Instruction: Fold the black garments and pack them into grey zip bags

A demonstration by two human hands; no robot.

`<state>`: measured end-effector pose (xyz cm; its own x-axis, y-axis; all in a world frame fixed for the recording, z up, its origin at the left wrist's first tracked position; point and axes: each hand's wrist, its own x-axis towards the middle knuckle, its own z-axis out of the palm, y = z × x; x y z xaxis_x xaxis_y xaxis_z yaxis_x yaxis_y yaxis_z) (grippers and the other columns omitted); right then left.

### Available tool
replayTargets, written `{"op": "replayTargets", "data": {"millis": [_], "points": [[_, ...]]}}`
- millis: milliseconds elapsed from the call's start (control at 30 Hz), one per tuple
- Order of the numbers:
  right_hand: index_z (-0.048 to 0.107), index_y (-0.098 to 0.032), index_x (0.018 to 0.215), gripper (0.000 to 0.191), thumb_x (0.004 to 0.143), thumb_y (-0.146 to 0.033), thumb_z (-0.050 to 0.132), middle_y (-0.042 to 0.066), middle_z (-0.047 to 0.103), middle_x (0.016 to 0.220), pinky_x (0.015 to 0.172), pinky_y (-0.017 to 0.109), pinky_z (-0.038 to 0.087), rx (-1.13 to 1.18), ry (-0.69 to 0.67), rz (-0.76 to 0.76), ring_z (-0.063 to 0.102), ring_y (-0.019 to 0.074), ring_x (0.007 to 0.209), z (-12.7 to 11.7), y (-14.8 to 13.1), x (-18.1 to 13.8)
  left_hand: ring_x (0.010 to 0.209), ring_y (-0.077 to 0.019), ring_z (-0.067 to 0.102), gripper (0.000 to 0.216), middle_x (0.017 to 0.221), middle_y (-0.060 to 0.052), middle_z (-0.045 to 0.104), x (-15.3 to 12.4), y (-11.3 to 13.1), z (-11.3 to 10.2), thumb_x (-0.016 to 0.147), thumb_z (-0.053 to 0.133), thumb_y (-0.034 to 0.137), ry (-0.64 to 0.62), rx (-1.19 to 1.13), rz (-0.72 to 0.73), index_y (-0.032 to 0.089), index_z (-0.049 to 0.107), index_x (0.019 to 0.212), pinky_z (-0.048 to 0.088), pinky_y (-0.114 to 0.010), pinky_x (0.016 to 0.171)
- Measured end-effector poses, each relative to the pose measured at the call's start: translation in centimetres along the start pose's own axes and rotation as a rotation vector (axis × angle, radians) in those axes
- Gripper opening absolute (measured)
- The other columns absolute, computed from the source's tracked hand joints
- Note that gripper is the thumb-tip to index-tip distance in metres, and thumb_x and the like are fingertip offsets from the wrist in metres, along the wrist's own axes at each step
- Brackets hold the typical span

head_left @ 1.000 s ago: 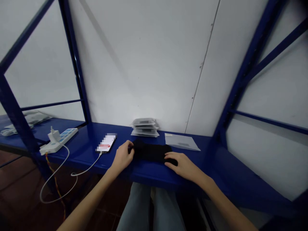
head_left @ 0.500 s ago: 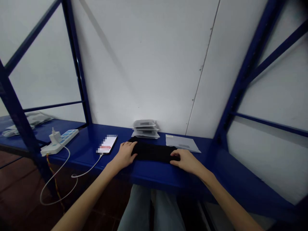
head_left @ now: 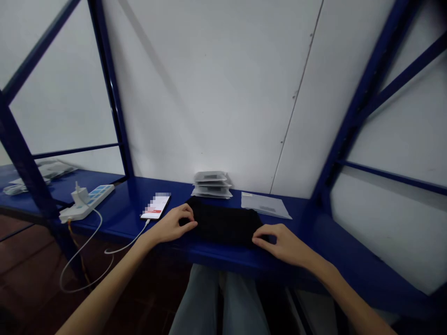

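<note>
A folded piece of black cloth [head_left: 225, 223] lies flat across the blue tabletop in front of me, possibly a garment; its kind does not show. At its left edge, the thumb and fingers of my left hand [head_left: 176, 223] are pinched together on the fabric. My right hand [head_left: 281, 241] grips the near right corner of it, thumb and fingertips closed on the edge. Just behind the cloth, a stack of packed clear plastic bags [head_left: 211, 184] stands against the wall. A flat pale plastic bag [head_left: 267, 205] lies to the right, beyond my right hand.
On the left a phone [head_left: 156, 206] is plugged into a white cable [head_left: 101, 223]. Farther left, a white power strip [head_left: 85, 204] holds a plug. Blue metal frame posts [head_left: 111, 88] flank the table [head_left: 314, 242] on both sides. More plastic bags [head_left: 52, 171] lie at the far left.
The near edge of the black cloth has come toward me, and the cloth now covers more of the table. Both hands have shifted slightly outward and closed into pinches.
</note>
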<state>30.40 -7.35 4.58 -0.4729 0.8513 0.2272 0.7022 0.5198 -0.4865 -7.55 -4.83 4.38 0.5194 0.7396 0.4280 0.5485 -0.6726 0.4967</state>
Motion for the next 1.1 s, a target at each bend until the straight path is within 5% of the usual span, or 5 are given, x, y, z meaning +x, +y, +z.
{"op": "replayTargets", "data": {"millis": [167, 567, 733, 933, 1100], "points": [[0.08, -0.029, 0.099, 0.023, 0.091, -0.043, 0.063, 0.002, 0.079, 0.102, 0.088, 0.035, 0.055, -0.005, 0.0, 0.017, 0.072, 0.0258, 0.096, -0.1, 0.1, 0.2, 0.114, -0.023, 0.064, 0.037, 0.124, -0.008, 0.065, 0.2, 1.2, 1.3, 0.092, 0.067, 0.039, -0.053, -0.009, 0.068, 0.026, 0.066, 0.127, 0.05, -0.036, 0.102], [0.078, -0.027, 0.1, 0.022, 0.092, -0.041, 0.063, 0.003, 0.079, 0.102, 0.089, 0.037, 0.054, -0.002, 0.024, -0.011, 0.072, 0.0254, 0.095, 0.3, 0.3, 0.3, 0.085, -0.0174, 0.069, 0.032, 0.106, -0.004, 0.071, 2.3, -0.4, 3.8, 0.099, 0.051, 0.025, 0.146, 0.057, -0.026, 0.023, 0.063, 0.128, 0.055, -0.029, 0.079], [0.078, -0.027, 0.098, 0.019, 0.091, -0.038, 0.063, 0.002, 0.079, 0.1, 0.087, 0.037, 0.054, -0.014, 0.04, -0.038, 0.072, 0.0251, 0.094, 0.6, 0.3, 0.5, 0.089, -0.0176, 0.07, 0.047, 0.14, -0.008, 0.057, 5.2, -1.6, 4.8, 0.09, 0.062, 0.016, 0.064, 0.27, 0.054, 0.026, 0.06, 0.136, 0.057, -0.033, 0.09], [0.077, -0.027, 0.096, 0.019, 0.09, -0.039, 0.064, 0.003, 0.079, 0.101, 0.09, 0.039, 0.054, -0.003, 0.055, -0.057, 0.072, 0.0263, 0.095, 0.9, 0.6, 0.4, 0.105, -0.025, 0.069, 0.03, 0.116, -0.009, 0.071, 7.9, -2.5, 5.0, 0.09, 0.061, 0.014, -0.089, 0.476, 0.057, 0.021, 0.073, 0.117, 0.055, -0.036, 0.097], [0.077, -0.027, 0.095, 0.019, 0.09, -0.039, 0.064, 0.003, 0.079, 0.101, 0.089, 0.039, 0.055, 0.007, 0.075, -0.073, 0.072, 0.0262, 0.095, 1.1, 1.0, 0.2, 0.099, -0.0225, 0.071, 0.027, 0.112, -0.009, 0.071, 7.4, -2.9, 6.0, 0.096, 0.052, 0.015, 0.014, 0.499, 0.03, 0.019, 0.074, 0.111, 0.056, -0.034, 0.092]]}}
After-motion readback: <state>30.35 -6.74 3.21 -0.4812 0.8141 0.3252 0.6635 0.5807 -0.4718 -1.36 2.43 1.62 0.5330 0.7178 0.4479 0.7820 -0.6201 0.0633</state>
